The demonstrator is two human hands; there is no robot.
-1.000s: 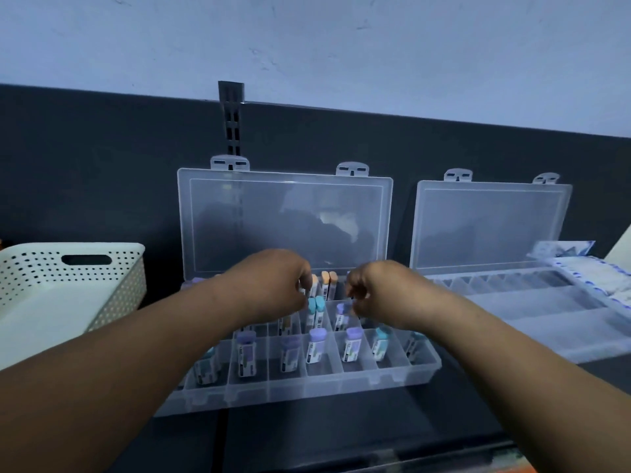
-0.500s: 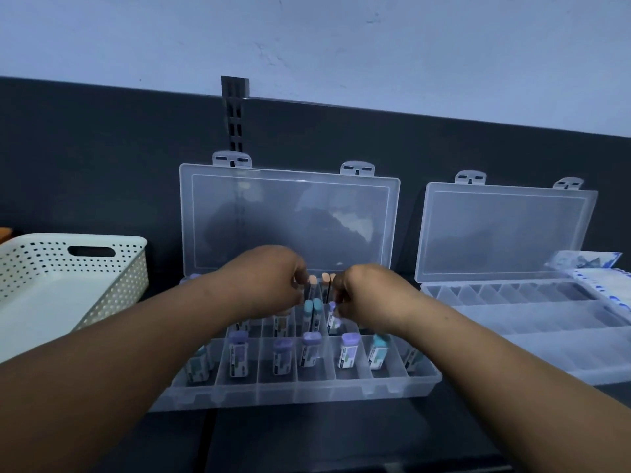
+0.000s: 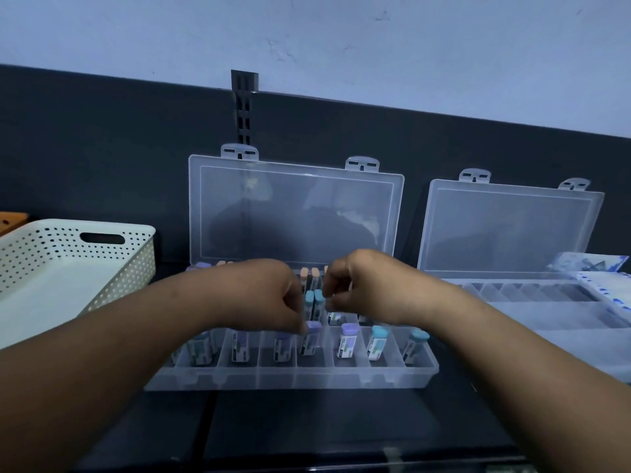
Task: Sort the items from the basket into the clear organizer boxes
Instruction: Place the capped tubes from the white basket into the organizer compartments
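The left clear organizer box [image 3: 293,380] stands open with its lid [image 3: 293,213] leaning on the dark back panel. Its compartments hold several small labelled tubes with purple, teal and orange caps. My left hand [image 3: 263,295] hangs over the box's middle, its fingertips closed on the cap of a purple-capped tube [image 3: 310,341] in the front row. My right hand [image 3: 362,285] is curled shut just to the right of two teal-capped tubes [image 3: 314,302] in the middle row; what lies under its fingers is hidden. The white perforated basket [image 3: 129,264] at the left looks empty.
A second clear organizer box [image 3: 546,322] stands open at the right with bare compartments. Blue-and-white packets [image 3: 590,268] lie at its far right edge. A slotted metal rail [image 3: 244,107] runs up the back panel. An orange object [image 3: 12,221] peeks out behind the basket.
Both hands have come down and toward me over the left box. My left fingertips have moved from the back rows to the purple cap in the front row. The view has shifted slightly.
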